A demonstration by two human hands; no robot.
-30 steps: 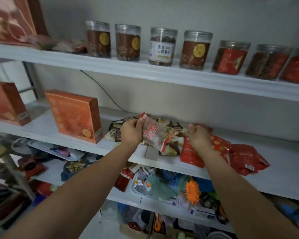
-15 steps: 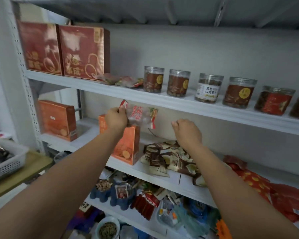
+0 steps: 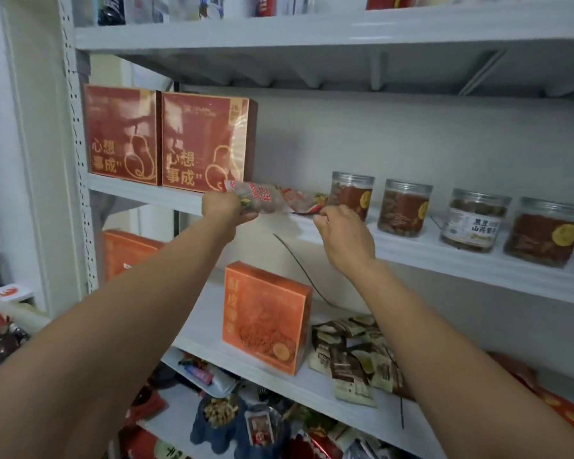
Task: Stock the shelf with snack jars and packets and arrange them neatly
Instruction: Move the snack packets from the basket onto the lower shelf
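Clear-plastic packet [image 3: 265, 202] runs sideways along the shelf [image 3: 444, 258], left hand [image 3: 222, 208] gripping its left end; right hand [image 3: 343, 235] near the other, grip unclear.

Two red boxes [image 3: 206, 144] top L, orange box [image 3: 265, 316] lower down, black wire [image 3: 295, 265] btwn.

My left hand [image 3: 221, 207] pinches a glossy, crinkled clear-plastic packet [image 3: 265, 202] at the front edge of the matt white shelf [image 3: 444, 256] (painted metal, by its look). Smooth clear plastic jars [image 3: 406, 208] and matt red cardboard boxes [image 3: 203, 144] stand along it.
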